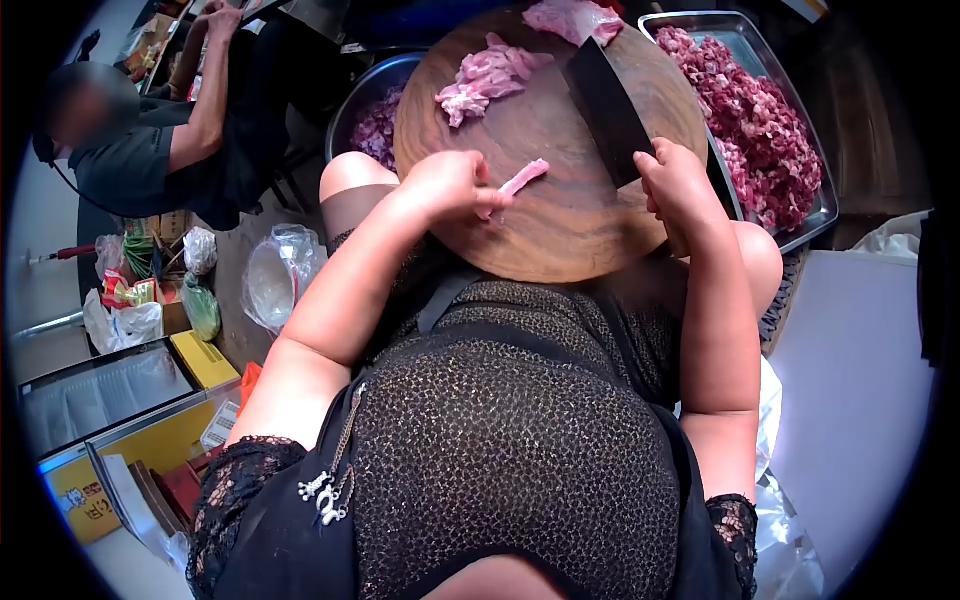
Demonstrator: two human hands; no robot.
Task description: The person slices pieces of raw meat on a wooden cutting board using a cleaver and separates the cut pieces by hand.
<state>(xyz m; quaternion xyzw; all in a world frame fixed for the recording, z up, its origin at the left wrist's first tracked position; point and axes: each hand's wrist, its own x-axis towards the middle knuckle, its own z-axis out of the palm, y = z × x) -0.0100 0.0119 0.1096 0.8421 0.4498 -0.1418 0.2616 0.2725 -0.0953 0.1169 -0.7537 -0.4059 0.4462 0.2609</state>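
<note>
A round wooden chopping board [560,235] lies in front of me, over my knees. My left hand [452,186] pinches a thin strip of pink meat [526,177] at the board's left side. Wrapped round the handle of a cleaver [608,110] is my right hand [680,185]; the broad dark blade points up and left, above the board. A heap of raw meat pieces [490,80] rests on the upper left of the board. Another piece of raw meat [575,18] sits at its far edge, near the blade tip.
Right of the board, a metal tray [826,190] holds chopped meat [745,115]. A metal bowl [345,100] with more meat is partly hidden at the left. Another person [150,150] sits at upper left. Plastic bags [280,275] and boxes [200,360] stand on the left.
</note>
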